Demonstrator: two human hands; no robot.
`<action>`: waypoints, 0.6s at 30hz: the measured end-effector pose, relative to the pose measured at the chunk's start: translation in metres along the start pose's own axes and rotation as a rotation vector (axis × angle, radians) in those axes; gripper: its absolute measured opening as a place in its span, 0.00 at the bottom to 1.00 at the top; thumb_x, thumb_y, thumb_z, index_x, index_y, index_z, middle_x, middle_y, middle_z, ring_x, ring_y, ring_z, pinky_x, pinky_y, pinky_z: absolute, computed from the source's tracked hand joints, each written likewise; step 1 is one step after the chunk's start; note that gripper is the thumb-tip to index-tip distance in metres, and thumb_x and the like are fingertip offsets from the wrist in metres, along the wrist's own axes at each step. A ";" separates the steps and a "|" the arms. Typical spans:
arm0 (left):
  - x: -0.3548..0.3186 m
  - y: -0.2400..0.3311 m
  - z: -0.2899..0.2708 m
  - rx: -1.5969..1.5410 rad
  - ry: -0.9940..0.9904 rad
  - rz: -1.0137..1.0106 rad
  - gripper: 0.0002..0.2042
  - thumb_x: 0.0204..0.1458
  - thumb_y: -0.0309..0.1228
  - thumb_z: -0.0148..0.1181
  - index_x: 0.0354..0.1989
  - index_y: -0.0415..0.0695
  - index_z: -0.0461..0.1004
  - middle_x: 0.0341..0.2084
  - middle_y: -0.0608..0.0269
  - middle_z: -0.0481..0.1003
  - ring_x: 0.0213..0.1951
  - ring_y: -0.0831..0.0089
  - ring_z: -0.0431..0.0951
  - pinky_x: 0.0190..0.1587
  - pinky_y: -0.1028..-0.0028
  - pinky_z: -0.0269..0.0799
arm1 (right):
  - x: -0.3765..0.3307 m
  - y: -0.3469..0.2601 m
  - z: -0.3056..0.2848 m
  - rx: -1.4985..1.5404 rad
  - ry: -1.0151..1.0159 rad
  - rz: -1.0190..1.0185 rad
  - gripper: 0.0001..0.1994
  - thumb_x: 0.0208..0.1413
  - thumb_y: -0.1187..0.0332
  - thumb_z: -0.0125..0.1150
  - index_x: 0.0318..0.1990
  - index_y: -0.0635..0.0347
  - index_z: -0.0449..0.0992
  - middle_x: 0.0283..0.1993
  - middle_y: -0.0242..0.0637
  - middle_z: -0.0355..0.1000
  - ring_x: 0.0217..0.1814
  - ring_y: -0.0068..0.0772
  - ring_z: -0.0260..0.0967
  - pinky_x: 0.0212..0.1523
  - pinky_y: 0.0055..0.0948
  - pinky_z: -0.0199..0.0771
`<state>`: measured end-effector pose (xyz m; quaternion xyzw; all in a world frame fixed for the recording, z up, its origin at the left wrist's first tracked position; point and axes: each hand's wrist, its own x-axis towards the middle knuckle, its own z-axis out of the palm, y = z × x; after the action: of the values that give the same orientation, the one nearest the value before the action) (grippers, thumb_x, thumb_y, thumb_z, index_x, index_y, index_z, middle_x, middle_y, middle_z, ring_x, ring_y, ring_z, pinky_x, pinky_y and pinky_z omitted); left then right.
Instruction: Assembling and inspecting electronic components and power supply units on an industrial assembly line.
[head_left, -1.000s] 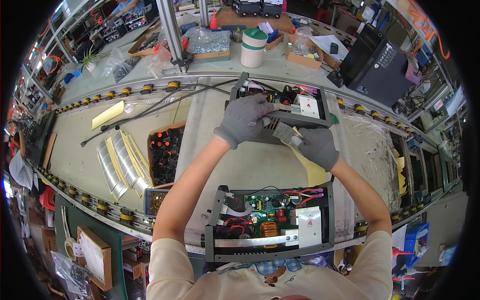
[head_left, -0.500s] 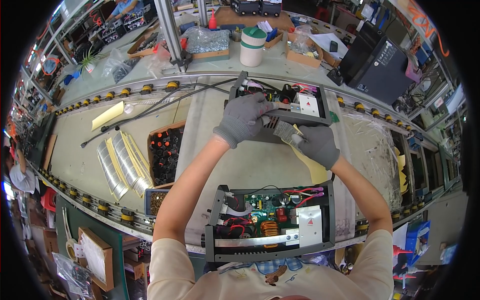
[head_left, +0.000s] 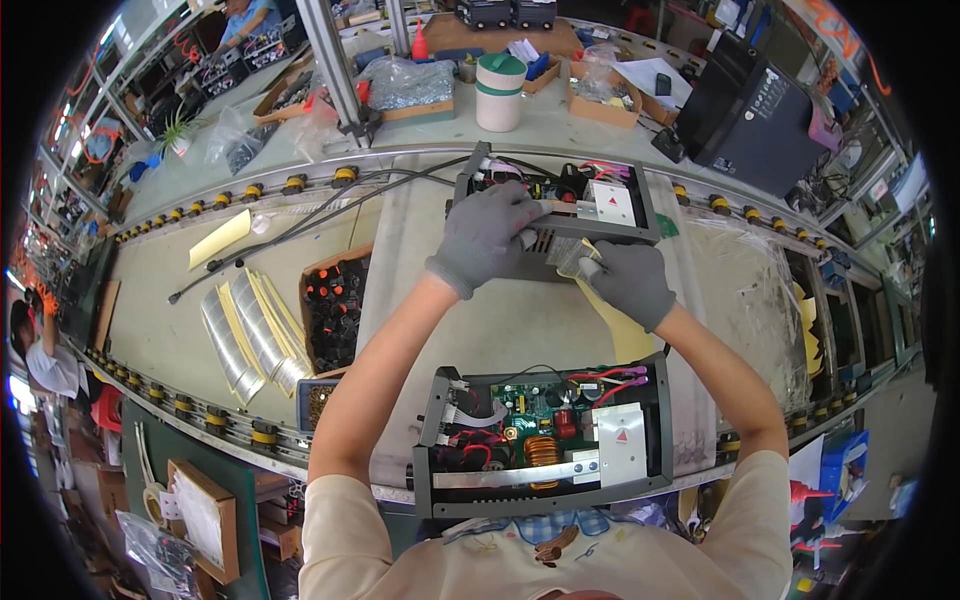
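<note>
Fingers of gloved left hand (head_left: 487,238) curl over front edge of far open grey chassis (head_left: 560,215) on conveyor table (head_left: 520,330). Right hand (head_left: 630,282) pinches silvery label (head_left: 572,257) against its front panel. Second open chassis (head_left: 545,435) sits near body.

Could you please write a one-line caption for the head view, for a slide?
Gloved left hand and right hand press a silvery label onto the far open grey unit; a second unit sits nearer.

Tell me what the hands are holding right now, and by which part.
The left hand rests on the far open chassis at its near wall. The right hand pinches a small silvery label by its edge there.
</note>
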<state>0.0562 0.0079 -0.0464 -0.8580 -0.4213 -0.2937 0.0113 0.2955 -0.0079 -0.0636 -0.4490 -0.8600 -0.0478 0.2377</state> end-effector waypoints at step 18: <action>0.031 0.027 0.045 0.789 0.082 0.530 0.37 0.37 0.51 0.59 0.57 0.44 0.62 0.48 0.59 0.65 0.51 0.65 0.66 0.55 0.55 0.59 | -0.129 0.067 -0.109 0.364 0.155 0.533 0.12 0.44 0.76 0.58 0.39 0.63 0.72 0.31 0.40 0.73 0.32 0.31 0.71 0.34 0.25 0.69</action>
<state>0.1124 0.0246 -0.0620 -0.8539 -0.2667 -0.1319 0.4271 0.4515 -0.0972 -0.0342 -0.6032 -0.6862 0.1364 0.3830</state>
